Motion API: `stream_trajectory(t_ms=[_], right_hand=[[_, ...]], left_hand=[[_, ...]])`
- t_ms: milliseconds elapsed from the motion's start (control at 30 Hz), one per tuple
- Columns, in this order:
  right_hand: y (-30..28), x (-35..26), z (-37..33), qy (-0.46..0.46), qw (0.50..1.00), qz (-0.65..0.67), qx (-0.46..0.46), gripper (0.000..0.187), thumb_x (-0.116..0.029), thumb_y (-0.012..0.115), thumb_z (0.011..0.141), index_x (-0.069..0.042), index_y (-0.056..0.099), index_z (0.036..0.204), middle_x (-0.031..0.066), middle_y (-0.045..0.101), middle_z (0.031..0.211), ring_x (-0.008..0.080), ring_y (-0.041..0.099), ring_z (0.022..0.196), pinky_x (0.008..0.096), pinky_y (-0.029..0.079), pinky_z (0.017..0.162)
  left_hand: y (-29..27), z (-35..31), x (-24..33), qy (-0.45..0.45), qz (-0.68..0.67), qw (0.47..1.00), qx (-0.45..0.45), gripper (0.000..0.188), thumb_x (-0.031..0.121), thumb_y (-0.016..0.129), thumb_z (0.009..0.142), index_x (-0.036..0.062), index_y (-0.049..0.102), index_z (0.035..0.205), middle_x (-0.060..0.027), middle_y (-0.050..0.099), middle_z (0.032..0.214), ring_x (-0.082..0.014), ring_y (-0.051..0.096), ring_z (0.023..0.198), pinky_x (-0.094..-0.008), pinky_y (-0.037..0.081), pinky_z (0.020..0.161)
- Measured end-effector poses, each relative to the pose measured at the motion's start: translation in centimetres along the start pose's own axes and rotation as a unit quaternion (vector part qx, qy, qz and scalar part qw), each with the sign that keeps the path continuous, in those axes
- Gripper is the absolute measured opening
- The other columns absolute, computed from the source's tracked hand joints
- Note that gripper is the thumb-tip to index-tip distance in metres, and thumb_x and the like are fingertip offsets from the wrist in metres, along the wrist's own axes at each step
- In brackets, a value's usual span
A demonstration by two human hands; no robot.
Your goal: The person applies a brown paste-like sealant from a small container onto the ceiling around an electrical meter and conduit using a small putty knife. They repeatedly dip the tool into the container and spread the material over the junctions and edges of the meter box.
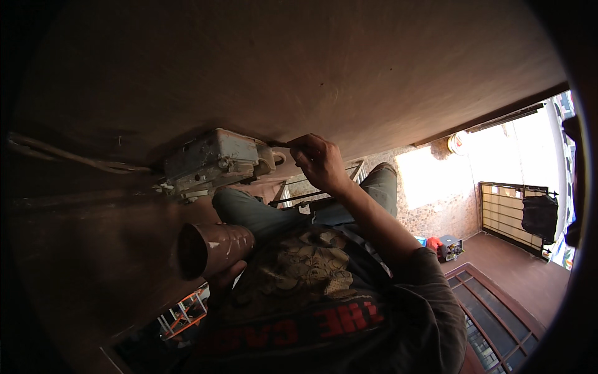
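Note:
My right hand (316, 163) is raised against the brown painted wall (349, 68), its fingers pinched on a slim dark brush-like tool (280, 144). The tip of that tool reaches toward the edge of a worn grey metal box (208, 154) fixed to the wall. Low on the left, my left hand (228, 275) grips a brown, paint-streaked cup (218, 248) near my torso. The cup's mouth is tilted to the left, and its inside is too dark to read. Most of the left hand is hidden behind the cup.
Cables (81, 159) run along the wall into the box. My bent knees (380, 187) are close below it. An orange ladder (185, 316) stands at lower left. Farther right are a window frame (498, 311), a gate (511, 215) with black cloth (539, 218), and a small machine (450, 248).

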State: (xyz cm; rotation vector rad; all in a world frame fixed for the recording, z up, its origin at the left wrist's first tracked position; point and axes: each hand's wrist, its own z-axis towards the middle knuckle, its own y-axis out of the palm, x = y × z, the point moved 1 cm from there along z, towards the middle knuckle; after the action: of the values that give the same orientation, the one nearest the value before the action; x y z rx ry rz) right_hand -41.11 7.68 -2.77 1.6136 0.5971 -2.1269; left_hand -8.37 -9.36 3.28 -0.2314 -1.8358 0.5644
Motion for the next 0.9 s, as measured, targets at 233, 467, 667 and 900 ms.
stream_trajectory(t_ms=[233,467,667,900], right_hand=[[-0.9,-0.2,0.3,0.029,0.999,0.026,-0.02,0.017,-0.01,0.063,0.095,0.004,0.066,0.104,0.0118,0.067,0.09,0.0163,0.069,0.075,0.0302,0.054,0.067],[-0.7,-0.8,1.1,-0.005,0.999,0.015,-0.036,0.018,-0.01,0.061,0.095,0.005,0.066,0.105,0.0112,0.066,0.089,0.0158,0.068,0.079,0.0296,0.055,0.07],[-1.5,-1.4,0.7,0.062,0.997,0.018,-0.033,0.018,-0.009,0.061,0.096,0.005,0.066,0.105,0.0104,0.066,0.091,0.0151,0.067,0.079,0.0287,0.054,0.071],[-1.4,-2.4,1.3,0.005,0.999,0.039,-0.033,0.017,-0.009,0.061,0.095,0.003,0.067,0.105,0.0109,0.067,0.092,0.0142,0.067,0.078,0.0284,0.054,0.071]], left_hand=[[0.0,0.0,1.5,-0.033,-0.019,0.999,0.016,0.076,-0.001,0.074,0.078,0.002,0.038,0.145,-0.0127,0.042,0.148,-0.0253,0.034,0.142,-0.0421,0.021,0.119],[1.4,-0.3,1.0,-0.043,-0.137,0.983,0.117,0.075,-0.002,0.075,0.077,0.0013,0.041,0.144,-0.012,0.046,0.145,-0.0246,0.037,0.141,-0.0422,0.023,0.118],[-0.2,0.1,1.2,-0.06,-0.041,0.997,0.006,0.075,-0.002,0.073,0.078,0.0008,0.04,0.145,-0.0128,0.041,0.15,-0.0251,0.036,0.142,-0.0407,0.023,0.119],[0.4,0.3,1.5,-0.048,-0.065,0.996,0.048,0.069,0.002,0.072,0.083,0.0007,0.041,0.145,-0.0118,0.04,0.151,-0.0233,0.032,0.144,-0.0389,0.018,0.121]])
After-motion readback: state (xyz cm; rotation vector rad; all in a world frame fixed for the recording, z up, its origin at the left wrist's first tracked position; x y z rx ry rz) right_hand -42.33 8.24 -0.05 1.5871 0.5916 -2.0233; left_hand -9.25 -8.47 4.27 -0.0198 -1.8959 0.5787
